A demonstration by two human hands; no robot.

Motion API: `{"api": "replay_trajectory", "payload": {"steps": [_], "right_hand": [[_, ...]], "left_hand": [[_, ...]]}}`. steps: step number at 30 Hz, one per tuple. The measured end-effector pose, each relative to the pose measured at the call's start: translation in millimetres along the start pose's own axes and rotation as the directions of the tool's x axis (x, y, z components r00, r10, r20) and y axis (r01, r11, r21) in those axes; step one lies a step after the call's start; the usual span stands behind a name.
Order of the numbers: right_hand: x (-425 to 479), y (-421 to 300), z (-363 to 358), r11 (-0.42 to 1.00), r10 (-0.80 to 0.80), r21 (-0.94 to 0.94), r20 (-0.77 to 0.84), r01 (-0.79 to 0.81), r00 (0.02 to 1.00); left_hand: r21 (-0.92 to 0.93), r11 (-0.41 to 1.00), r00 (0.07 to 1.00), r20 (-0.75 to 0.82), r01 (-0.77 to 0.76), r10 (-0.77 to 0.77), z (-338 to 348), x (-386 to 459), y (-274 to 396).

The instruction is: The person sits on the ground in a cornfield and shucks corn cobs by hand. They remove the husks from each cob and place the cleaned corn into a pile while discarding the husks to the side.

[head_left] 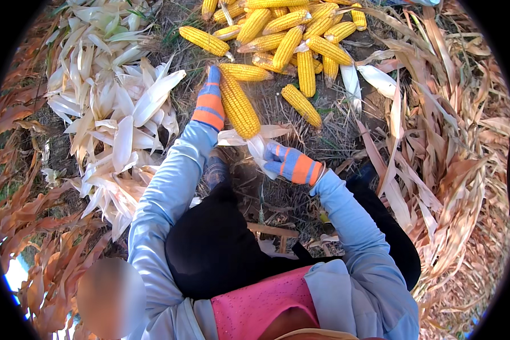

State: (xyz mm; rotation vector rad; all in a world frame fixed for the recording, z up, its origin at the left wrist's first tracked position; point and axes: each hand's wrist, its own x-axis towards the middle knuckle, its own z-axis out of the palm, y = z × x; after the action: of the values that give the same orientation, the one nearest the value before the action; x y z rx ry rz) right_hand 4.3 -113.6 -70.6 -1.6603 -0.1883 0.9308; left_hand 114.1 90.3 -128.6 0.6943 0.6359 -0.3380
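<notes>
Both my hands wear striped orange and blue-grey knit gloves. My left hand point(210, 101) grips an ear of corn point(239, 105) near its upper end; its yellow kernels are bare. At the ear's lower end, pale husk leaves point(257, 149) are peeled back, and my right hand point(292, 162) has its fingers closed on them. The husk still joins the base of the ear. Just beyond the held ear lies a pile of husked corn ears point(285, 49). A single bare ear point(301, 106) rests on the ground to the right, apart from the pile.
A heap of stripped pale husks point(123, 110) lies at the left. Dry corn stalks and leaves point(446, 170) cover the right side. One ear in its white husk point(378, 80) lies near the pile. A wooden piece point(273, 230) shows between my legs.
</notes>
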Motion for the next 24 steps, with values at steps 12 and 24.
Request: {"api": "replay_trajectory", "payload": {"steps": [12,24], "right_hand": [[50,-15,-23,0.987,-0.11,0.098,-0.193,0.13,0.975],[78,-15,-3,0.984,-0.17,-0.069,-0.661,0.166,0.731]], "left_hand": [[-0.019,0.994,0.931,0.353,0.105,-0.092,16,-16,-5],[0.464,0.86,0.959,0.266,-0.213,0.094,28,-24,-32]]}}
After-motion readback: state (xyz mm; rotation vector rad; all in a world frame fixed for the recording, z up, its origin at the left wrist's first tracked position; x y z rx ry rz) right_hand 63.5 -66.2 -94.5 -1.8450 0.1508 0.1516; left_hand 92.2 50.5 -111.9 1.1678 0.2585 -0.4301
